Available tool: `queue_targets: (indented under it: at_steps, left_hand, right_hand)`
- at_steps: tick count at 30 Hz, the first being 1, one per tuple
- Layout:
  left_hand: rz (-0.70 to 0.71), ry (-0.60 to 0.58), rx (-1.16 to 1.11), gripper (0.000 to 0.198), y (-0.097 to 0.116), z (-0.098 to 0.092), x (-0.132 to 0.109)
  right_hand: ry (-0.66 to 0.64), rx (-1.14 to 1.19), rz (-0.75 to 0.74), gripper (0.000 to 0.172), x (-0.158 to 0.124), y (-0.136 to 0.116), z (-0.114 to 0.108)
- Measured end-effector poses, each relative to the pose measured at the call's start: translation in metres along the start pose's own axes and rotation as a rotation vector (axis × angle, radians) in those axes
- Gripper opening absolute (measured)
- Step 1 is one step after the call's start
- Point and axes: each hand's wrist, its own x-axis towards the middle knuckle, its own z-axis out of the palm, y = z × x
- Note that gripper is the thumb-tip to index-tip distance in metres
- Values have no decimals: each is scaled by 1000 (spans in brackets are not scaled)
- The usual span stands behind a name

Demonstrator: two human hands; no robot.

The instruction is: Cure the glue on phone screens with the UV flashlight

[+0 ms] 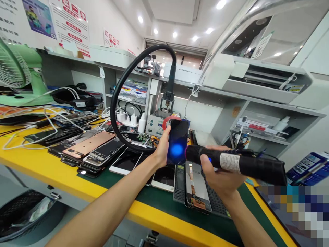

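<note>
My left hand (161,151) grips a dark phone screen (178,133) by its left edge and holds it upright above the bench. My right hand (218,175) is wrapped round a black flashlight (246,164) with a white label. Its lit head points left, close to the screen, and a blue spot glows on the glass. Under my hands, a detached phone display (197,192) with a copper-coloured flex cable lies on a black perforated holder (179,185). A white-framed phone (163,178) rests just left of it.
Stacks of phones and phone parts (88,145) cover the left of the yellow bench (144,212). A black hose (115,96) arches from a hot-air station (155,125) behind my hands. A green fan (33,72) stands far left, and a tool holder (238,135) is at right.
</note>
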Motion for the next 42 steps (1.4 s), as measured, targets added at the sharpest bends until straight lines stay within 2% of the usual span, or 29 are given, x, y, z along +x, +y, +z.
queue_targets:
  at_steps: [6,10,18,22,26,29,42]
  left_hand:
    - [-2,53,-1,76,3,9,-5]
    - [-27,-9,-8,77,4,5,-6]
    - [-68,-128,12,82,5,-1,-6]
    - [-82,-117,14,83,7,1,-8]
    - [-78,-124,23,83,9,3,-9]
    - [-67,-135,37,85,9,2,-9]
    - [-43,-146,47,86,12,5,-11]
  right_hand:
    - [-14,29,-213,38,-11,-23,7]
    - [-83,-9,-336,43,-16,-33,6]
    - [-84,-19,-313,39,-23,-35,7]
    - [-162,-49,-333,41,-27,-41,2]
    - [-216,-77,-359,31,-29,-50,-3]
    - [-254,-92,-409,30,-31,-55,-4]
    - [-304,-119,-525,27,-32,-58,-4]
